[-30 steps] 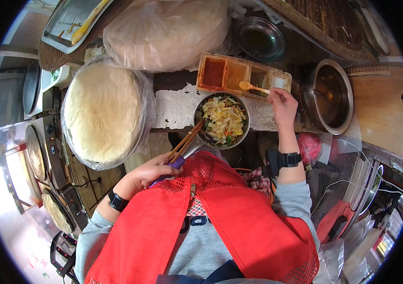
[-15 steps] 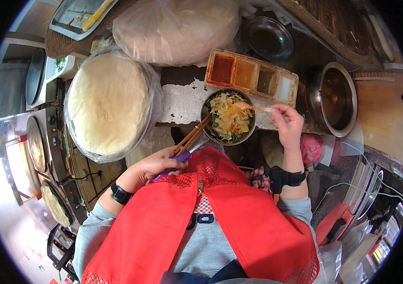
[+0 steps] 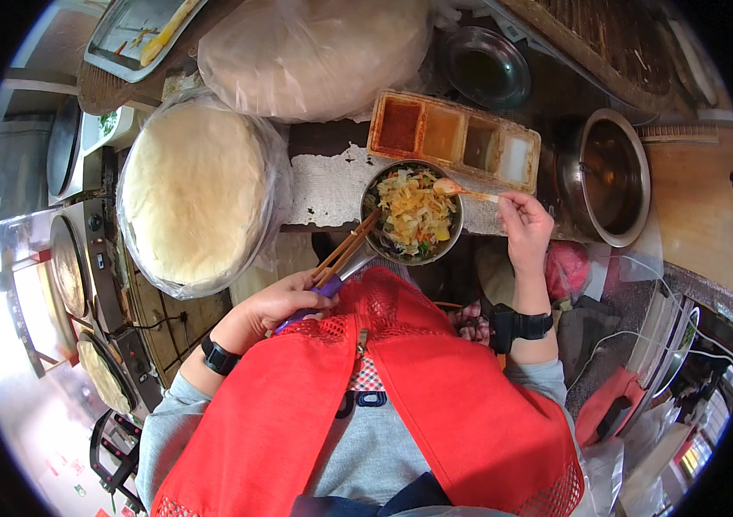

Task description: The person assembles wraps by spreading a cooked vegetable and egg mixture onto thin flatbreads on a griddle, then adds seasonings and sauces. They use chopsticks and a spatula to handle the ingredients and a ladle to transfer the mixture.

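Observation:
My left hand (image 3: 290,297) is closed round the purple handle (image 3: 308,312) of a small metal pan (image 3: 367,205), with a pair of wooden chopsticks (image 3: 345,250) held along with it. The chopstick tips rest inside the pan's left rim. Shredded vegetables (image 3: 414,211), pale with bits of orange and green, fill the pan. In my right hand (image 3: 526,226) the light handle of a small spoon (image 3: 452,186) is pinched. Its orange-stained bowl lies over the vegetables near the pan's upper right rim.
Behind the pan stands a seasoning box (image 3: 457,129) with several compartments. A big round of dough (image 3: 198,194) under plastic is at left, another covered bundle (image 3: 315,56) behind. A deep metal pot (image 3: 612,177) stands right, a glass bowl (image 3: 485,67) at the back. Round griddles (image 3: 67,265) line the far left.
The spoon's bowl has drawn back slightly, from the middle of the vegetables toward the pan's upper right rim. My left hand keeps its hold on handle and chopsticks.

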Tool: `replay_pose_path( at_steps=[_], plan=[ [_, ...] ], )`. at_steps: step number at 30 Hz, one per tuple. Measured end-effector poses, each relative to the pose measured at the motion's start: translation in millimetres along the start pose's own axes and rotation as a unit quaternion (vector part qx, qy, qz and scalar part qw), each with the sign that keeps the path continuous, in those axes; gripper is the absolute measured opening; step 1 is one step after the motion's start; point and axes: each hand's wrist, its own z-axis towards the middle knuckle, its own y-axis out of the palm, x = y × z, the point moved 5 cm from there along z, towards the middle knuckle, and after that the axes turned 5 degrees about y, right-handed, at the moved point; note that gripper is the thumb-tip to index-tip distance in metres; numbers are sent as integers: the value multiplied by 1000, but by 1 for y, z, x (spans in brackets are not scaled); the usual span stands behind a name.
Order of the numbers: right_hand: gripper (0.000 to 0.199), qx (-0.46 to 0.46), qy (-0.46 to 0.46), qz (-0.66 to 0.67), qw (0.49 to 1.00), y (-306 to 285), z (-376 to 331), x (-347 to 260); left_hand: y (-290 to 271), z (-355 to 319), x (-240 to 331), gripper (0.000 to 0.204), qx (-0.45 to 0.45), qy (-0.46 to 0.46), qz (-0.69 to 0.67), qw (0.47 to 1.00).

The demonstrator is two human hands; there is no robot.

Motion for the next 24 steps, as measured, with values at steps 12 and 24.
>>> replay_pose_path(
  at_steps=[12,24],
  plan=[
    [10,145,-101,-43,983,3,39,2,7,2,7,30,5,12,66,998],
    [10,108,-61,-265,956,-15,75,33,15,21,12,31,-30,-33,82,996]
  ],
)
